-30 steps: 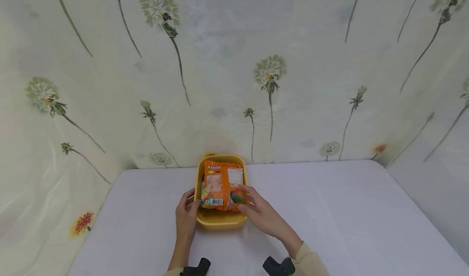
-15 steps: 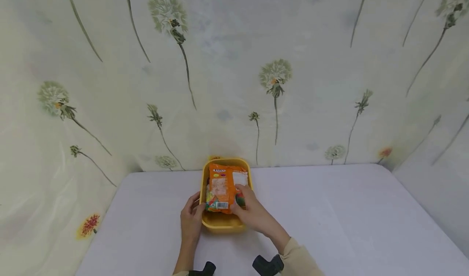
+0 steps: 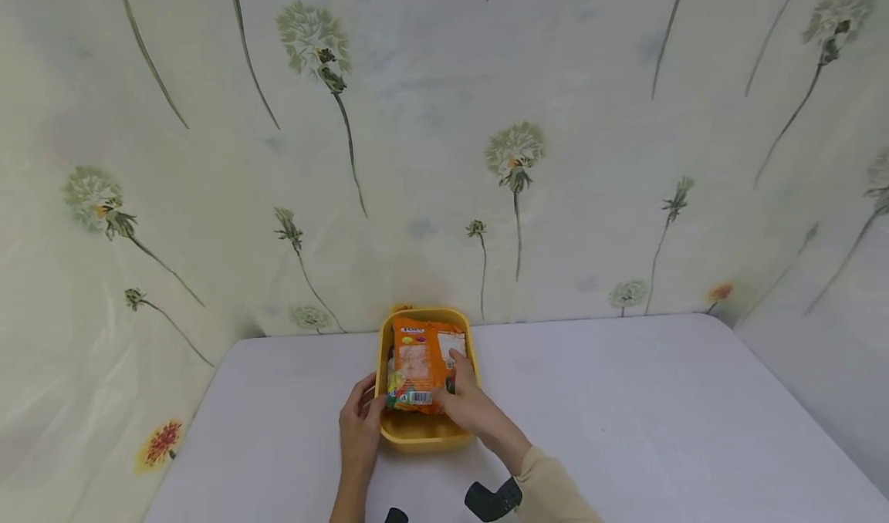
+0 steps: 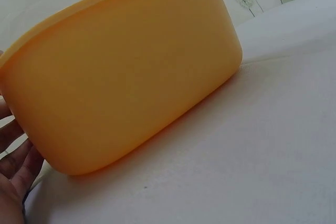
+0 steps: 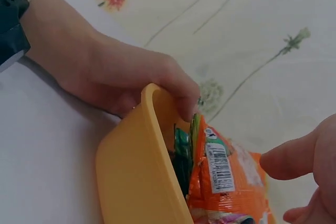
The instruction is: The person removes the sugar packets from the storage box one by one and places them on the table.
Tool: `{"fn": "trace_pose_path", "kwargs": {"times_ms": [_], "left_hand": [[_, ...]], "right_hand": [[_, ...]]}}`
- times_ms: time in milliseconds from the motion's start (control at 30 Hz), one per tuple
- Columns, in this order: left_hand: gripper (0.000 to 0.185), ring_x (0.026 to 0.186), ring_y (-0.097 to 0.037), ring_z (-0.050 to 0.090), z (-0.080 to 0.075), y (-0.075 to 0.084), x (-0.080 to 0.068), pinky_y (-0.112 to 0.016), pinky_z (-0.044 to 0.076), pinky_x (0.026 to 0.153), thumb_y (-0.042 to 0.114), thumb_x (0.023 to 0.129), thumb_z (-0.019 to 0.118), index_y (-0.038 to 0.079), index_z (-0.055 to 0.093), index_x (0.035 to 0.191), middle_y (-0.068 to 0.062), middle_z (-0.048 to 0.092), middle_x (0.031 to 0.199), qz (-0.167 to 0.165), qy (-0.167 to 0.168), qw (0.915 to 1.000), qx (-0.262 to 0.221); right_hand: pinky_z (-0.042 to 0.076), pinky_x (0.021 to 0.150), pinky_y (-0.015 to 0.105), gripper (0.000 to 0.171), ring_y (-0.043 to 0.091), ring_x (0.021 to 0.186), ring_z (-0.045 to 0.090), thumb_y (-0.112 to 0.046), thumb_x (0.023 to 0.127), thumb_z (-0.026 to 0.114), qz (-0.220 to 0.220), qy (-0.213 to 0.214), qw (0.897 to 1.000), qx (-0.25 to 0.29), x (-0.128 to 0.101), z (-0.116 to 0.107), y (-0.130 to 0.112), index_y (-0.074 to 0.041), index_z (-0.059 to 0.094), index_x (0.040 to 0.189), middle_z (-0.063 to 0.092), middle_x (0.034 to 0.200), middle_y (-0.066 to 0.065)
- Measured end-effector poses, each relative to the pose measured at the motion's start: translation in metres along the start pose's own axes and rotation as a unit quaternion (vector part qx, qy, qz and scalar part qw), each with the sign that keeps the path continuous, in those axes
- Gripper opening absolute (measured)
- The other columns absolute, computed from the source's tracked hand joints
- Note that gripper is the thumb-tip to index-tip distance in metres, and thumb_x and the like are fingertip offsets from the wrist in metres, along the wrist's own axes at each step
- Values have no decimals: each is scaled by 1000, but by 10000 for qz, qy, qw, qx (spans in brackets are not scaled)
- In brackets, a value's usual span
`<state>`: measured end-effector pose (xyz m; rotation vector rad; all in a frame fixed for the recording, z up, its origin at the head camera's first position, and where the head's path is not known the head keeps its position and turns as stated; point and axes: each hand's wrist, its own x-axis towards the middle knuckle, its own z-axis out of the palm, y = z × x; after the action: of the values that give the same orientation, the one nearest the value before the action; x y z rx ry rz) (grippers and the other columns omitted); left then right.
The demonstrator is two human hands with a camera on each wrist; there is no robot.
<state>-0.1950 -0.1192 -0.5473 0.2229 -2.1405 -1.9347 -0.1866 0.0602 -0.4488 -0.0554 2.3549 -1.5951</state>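
Since a second ago, the right hand (image 3: 467, 407) has slid further onto the orange snack bag (image 3: 422, 362), fingers flat on it. Left hand (image 3: 359, 423) grips the yellow tub (image 3: 424, 432) rim. Bag lies in the tub but sticks above it; pressing remains. Floral backdrop (image 3: 514, 153) stands just behind on the white table (image 3: 625, 415).

The rounded plastic tub (image 3: 424, 430) is plain yellow. The crinkly snack packet (image 3: 420, 365) in it is orange with green edges and a white barcode label. The tabletop (image 3: 660, 415) is white; the backdrop cloth (image 3: 444, 137) shows grey-green dandelions.
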Motion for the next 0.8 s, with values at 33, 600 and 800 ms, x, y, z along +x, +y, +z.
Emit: {"fn": "trace_pose_path", "kwargs": {"times_ms": [33,600,800], "left_hand": [[37,113,-23,59,0,0,0,-25,52,91,12,92,56,17,56,128,-8,59,127,5,-27,10000,2],[34,115,-24,58,-1,3,0,-37,48,99,8,88,57,9,58,122,-10,61,124,152,155,9996,166],[33,117,-22,56,0,2,1,-27,48,97,10,89,57,11,58,122,-8,60,126,47,95,9999,77]], "right_hand": [[20,110,64,75,44,139,22,-21,92,53,28,72,9999,68,1,0,1,-10,8,150,17,153,25],[40,104,46,51,33,125,40,-21,98,44,123,-221,9614,2739,5,-10,2,-1,27,142,29,146,24],[42,96,39,47,28,115,46,-18,97,45,133,-104,9526,3037,9,-6,5,1,32,138,39,138,24]]}}
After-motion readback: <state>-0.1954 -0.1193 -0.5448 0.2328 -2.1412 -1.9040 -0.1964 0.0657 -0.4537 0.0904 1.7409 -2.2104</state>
